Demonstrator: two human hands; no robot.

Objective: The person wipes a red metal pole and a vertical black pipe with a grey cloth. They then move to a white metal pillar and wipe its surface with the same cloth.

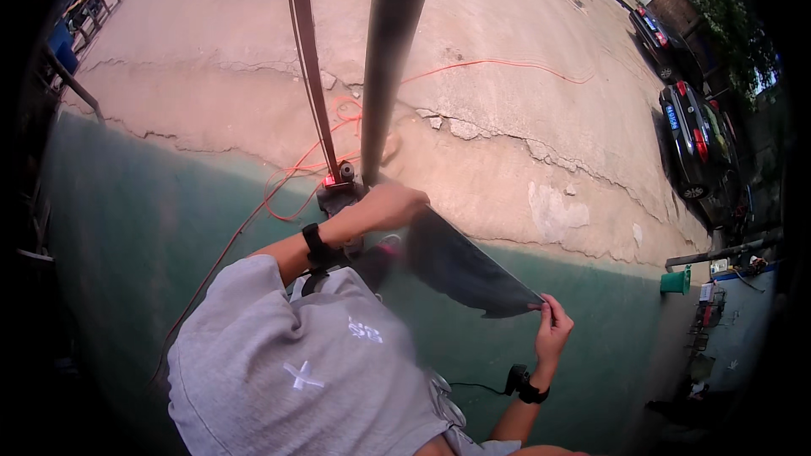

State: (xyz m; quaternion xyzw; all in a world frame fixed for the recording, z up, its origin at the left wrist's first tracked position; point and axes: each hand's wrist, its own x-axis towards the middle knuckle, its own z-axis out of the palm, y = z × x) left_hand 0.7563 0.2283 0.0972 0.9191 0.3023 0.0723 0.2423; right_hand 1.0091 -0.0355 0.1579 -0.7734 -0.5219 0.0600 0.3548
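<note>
A thin dark grey sheet (465,274) with one straight edge and a curved lower edge stretches between my two hands. My left hand (395,206) is closed over its upper left end, beside the foot of a dark metal post (390,51). At the lower right corner, my right hand (553,327) pinches the sheet between thumb and fingers. What the sheet is made of, I cannot tell. Close to my left wrist stands a small dark machine part (340,196), partly hidden by my forearm. Black straps circle both wrists.
A reddish-brown bar (308,51) rises beside the post. An orange cable (283,181) lies looped over the green floor (203,194) and cracked concrete (507,42). Right of me are a green bucket (675,280), a cluttered blue-white surface (742,321) and parked cars (699,131).
</note>
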